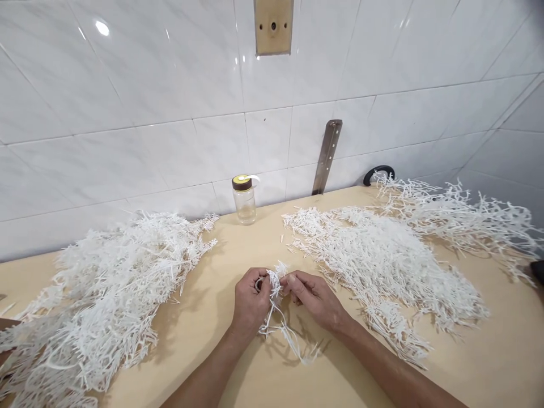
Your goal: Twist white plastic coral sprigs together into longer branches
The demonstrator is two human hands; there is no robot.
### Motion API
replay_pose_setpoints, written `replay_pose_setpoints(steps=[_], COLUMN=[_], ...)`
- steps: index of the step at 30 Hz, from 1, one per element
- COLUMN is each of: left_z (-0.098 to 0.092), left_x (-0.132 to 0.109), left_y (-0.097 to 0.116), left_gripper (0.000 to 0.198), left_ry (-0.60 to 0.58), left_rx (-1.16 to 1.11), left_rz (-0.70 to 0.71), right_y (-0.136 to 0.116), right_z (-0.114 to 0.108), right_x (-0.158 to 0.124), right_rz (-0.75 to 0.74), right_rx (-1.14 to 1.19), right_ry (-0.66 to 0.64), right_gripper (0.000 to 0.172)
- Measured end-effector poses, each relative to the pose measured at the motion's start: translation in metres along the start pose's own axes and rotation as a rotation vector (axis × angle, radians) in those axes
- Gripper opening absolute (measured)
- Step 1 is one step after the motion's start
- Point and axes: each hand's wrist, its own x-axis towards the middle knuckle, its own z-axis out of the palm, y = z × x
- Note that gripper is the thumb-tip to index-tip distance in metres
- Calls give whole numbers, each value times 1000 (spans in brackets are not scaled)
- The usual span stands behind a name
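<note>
Between my hands, low over the table, is a small bunch of white branching plastic-like strands (275, 285). My left hand (250, 303) is closed round it, with the thumb pressing against the curled fingers. Several long loose ends trail below toward the tabletop. From the other side, my right hand (313, 296) pinches at the bunch's edge with thumb and forefinger; the exact bit between those fingertips is too small to make out. A dark ring-like shape shows at my left fingers, its nature unclear.
Large heaps of white strands lie left (123, 289) and right (382, 255), with a looser heap (467, 218) farther right. A clear jar (245, 205) with a yellow and dark lid stands near the tiled wall. A metal strip (327, 158) leans there, beside a black curved handle (379, 170).
</note>
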Motion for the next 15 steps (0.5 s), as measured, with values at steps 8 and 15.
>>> replay_pose_setpoints(steps=[8, 15], left_z=[1, 1], left_x=[-7, -4], left_y=[11, 12], left_gripper=[23, 24], left_ry=[-59, -75], left_rx=[-22, -71], left_rz=[39, 63], right_y=[-3, 1], right_z=[11, 6], right_x=[-1, 0], right_rz=[51, 150], right_rx=[-95, 113], right_ry=[101, 15], right_gripper=[23, 29])
